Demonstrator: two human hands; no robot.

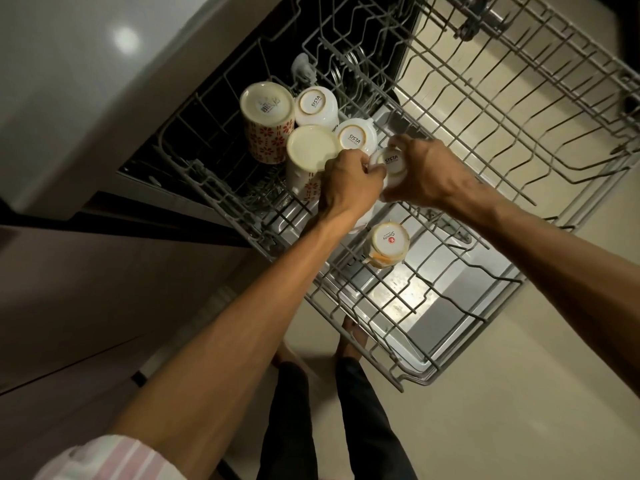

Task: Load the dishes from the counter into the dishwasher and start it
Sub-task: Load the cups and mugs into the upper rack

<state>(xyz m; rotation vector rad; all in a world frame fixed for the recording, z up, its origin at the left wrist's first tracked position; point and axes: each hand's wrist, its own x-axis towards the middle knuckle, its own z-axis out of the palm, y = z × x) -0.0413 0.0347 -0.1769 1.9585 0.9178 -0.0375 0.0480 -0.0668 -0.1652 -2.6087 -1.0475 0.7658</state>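
White cup [391,164] w/ "SISTA" on its base is sitting upside down in the upper rack [485,109], mostly hidden by both hands. Left hand [349,181] is curling fingers round its left side; right hand [426,174] is gripping its right side, thumb over the top edge. Cup's lower part isn't showing, so can't tell if it's resting on the wires yet. Another white piece [362,220] is peeking out under the left wrist, too covered to identify.

Surface [69,81] is running along the top left, pale & glossy w/ a light spot reflecting; only its edge is in view. Dark cabinet fronts [86,306] are sitting below it. Floor [519,410] is pale tile. Dishwasher door [433,306] is lying open under the rack, shiny metal inside.

Two more SISTA cups [316,107] [355,137] are standing inverted beside the held one, w/ two red-flower mugs [266,119] [308,157] to their left. Orange-trimmed cup [388,245] is sitting inverted nearer the person. Lower rack inside is dark, contents hard to make out. Striped sleeve [104,459], dark trousers & bare feet are showing at the bottom.
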